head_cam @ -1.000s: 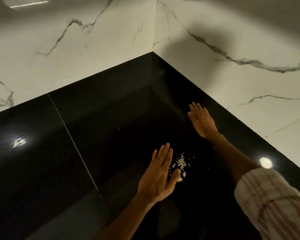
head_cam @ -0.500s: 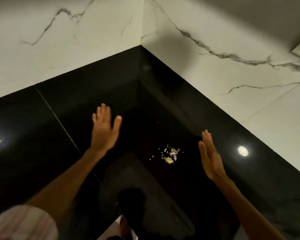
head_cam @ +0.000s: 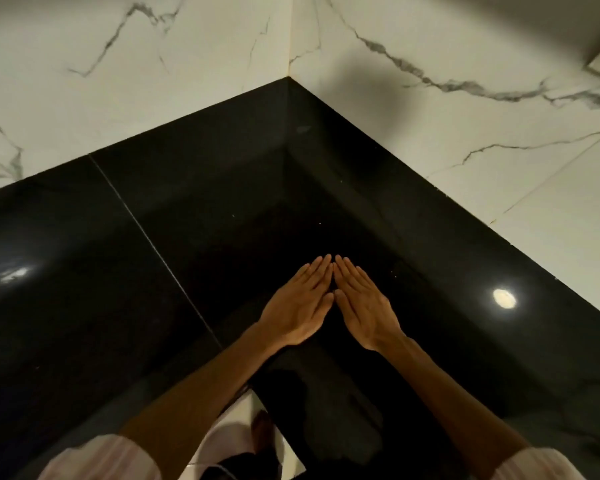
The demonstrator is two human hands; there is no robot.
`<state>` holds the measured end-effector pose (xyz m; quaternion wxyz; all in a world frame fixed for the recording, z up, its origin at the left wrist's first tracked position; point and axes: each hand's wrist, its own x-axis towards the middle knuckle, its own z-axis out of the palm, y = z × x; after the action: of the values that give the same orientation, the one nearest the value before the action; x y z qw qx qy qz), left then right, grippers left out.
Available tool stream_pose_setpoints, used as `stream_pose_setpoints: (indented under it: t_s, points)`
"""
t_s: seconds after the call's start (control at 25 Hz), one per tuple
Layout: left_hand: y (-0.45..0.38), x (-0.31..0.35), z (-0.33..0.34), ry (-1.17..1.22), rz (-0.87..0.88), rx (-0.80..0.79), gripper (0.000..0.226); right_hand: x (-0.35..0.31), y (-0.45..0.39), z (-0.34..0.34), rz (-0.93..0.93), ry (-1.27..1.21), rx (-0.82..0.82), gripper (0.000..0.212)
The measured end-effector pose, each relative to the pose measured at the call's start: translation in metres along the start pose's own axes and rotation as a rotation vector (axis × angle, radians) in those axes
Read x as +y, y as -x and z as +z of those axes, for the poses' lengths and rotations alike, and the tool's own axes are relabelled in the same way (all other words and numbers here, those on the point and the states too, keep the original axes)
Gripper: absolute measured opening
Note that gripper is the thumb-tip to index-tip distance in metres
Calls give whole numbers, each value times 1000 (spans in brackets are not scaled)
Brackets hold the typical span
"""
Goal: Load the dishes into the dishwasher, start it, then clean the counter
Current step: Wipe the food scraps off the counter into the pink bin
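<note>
Counter (head_cam: 125, 258) corner: flat left hand (head_cam: 300, 306) and right hand (head_cam: 362, 306) touch fingertips.

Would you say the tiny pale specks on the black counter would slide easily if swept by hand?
Probably: the counter looks polished, mirroring lights, so specks should slide. Being tiny, they seem nearly weightless and may scatter or slip under the left hand and right hand.

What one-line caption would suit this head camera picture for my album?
Left hand and right hand, fingers straight, meet fingertip to fingertip on the black counter near the marble wall corner.
</note>
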<state>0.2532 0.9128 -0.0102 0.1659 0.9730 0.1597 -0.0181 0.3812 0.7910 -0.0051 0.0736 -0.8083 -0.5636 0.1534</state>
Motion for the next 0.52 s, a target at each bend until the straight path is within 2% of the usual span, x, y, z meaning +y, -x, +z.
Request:
stream_pose_setpoints:
  t_s: [0.2,0.32,0.4,0.44,0.52]
  points:
    - [85,39,8,145,17,-71,60,-38,78,2,-63,-114,-123,64]
    - [109,44,7,349,19,-83,57,-29,93,-14,-67,-382,-190,58]
    - [100,33,0,500,-58,19,53,-14,66,-31,19,-569,-84,58]
    - [90,24,-3,500,-129,91,53,-6,43,-39,55,-594,-7,58]
    - [60,-4,-13,410,-265,180,55,9,-13,-47,83,-495,66,55]
